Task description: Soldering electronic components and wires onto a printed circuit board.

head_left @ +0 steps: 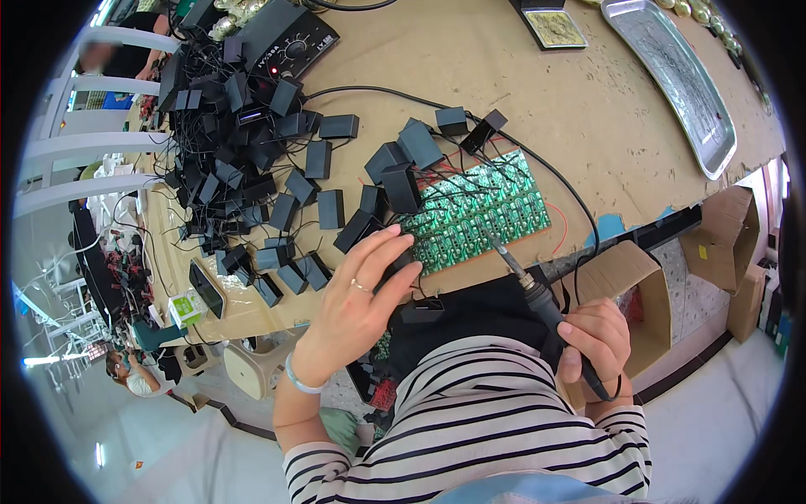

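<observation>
My right hand (598, 338) is wrapped round the handle of a soldering iron (541, 301). The iron's tip points up and left, at the lower edge of a green circuit board panel (512, 200) crowded with small parts and wires. At the panel's left edge, my left hand (357, 296) has its fingers and thumb closed round a small black box (400, 267), mostly hidden by the fingers. Several more black boxes (403, 186) with thin wires lie along the panel's upper left side, some resting over it.
A large heap of wired black boxes (243, 168) covers the left of the table, beside a black soldering station (295, 49). The iron's cord (554, 168) arcs across the table. Far right are a sponge holder (554, 29) and metal tray (701, 118); cardboard boxes (646, 281) stand below.
</observation>
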Motion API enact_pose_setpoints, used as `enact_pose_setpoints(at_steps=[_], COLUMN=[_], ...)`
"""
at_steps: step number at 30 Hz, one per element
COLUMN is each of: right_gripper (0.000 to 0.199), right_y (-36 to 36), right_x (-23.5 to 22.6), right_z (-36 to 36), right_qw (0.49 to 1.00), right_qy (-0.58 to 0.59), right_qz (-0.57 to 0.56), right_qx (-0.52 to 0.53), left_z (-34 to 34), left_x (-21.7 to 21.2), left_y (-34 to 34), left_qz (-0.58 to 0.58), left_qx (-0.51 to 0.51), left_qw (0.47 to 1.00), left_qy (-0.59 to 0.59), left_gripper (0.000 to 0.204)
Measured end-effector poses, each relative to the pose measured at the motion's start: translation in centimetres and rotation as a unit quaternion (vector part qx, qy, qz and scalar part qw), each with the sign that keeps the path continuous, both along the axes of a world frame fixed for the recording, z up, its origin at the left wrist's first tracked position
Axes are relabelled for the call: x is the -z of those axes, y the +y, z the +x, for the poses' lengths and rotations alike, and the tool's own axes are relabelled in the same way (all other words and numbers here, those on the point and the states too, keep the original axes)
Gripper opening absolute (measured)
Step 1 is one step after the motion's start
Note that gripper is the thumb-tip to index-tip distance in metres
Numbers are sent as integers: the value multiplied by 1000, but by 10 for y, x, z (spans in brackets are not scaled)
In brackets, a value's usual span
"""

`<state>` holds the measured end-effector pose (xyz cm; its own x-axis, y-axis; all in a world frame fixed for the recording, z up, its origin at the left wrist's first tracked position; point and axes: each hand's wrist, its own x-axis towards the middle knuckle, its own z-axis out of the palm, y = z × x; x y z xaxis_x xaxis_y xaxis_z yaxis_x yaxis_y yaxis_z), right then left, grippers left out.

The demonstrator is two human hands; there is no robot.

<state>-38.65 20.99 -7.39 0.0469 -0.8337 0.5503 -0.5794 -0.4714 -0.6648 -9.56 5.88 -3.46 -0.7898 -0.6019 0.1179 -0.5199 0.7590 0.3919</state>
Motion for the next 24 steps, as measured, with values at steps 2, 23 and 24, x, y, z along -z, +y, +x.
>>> enact_pose_setpoints(at_steps=[2,23,24], right_gripper=[31,34,34], right_y=[-1,-1,-1], right_x=[0,9,9], right_z=[1,12,12], right_qw=[1000,998,998], right_qy=[1,-29,-29], right_qz=[0,20,19], right_qx=[-9,-50,-49], left_z=[3,-38,-39], left_x=[1,14,15], left_y=[0,9,8], left_qz=[-5,-121,-126], left_qx=[1,36,23], left_qw=[1000,988,989], left_qy=[7,-84,-80], left_gripper=[33,37,34])
